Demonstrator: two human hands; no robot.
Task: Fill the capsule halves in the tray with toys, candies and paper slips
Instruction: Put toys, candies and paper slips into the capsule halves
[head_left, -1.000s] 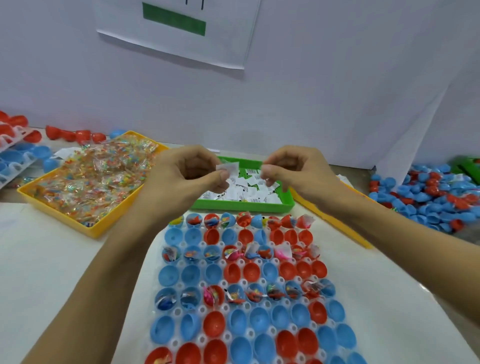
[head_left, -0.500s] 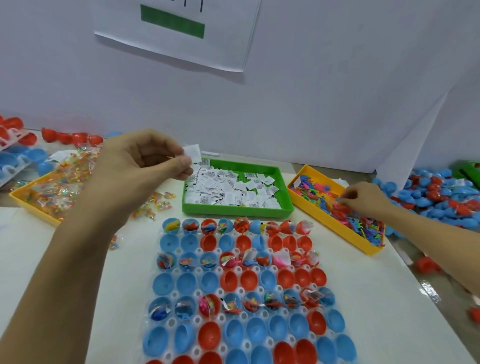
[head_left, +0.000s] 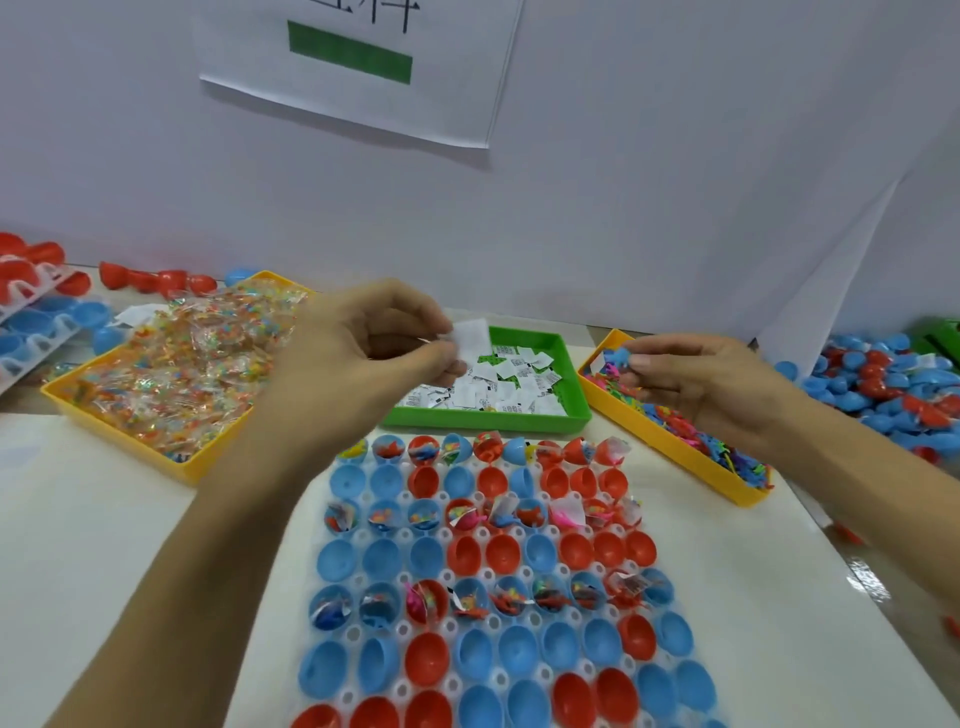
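Paper slip (head_left: 471, 336) is pinched by the left hand (head_left: 363, 358) above the green bin (head_left: 571, 410); a blue toy (head_left: 618, 358) is gripped by the right hand (head_left: 711, 384) over the yellow bin's (head_left: 691, 462) far corner; both are judged ready for dropping into an unfilled capsule half (head_left: 425, 480) near the tray's (head_left: 701, 613) far edge.

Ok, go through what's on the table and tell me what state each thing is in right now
left hand: pinches a paper slip
right hand: pinches a blue toy
capsule tray: partly filled, many halves empty
green tray: holds slips
candy tray: full
toy tray: holds toys
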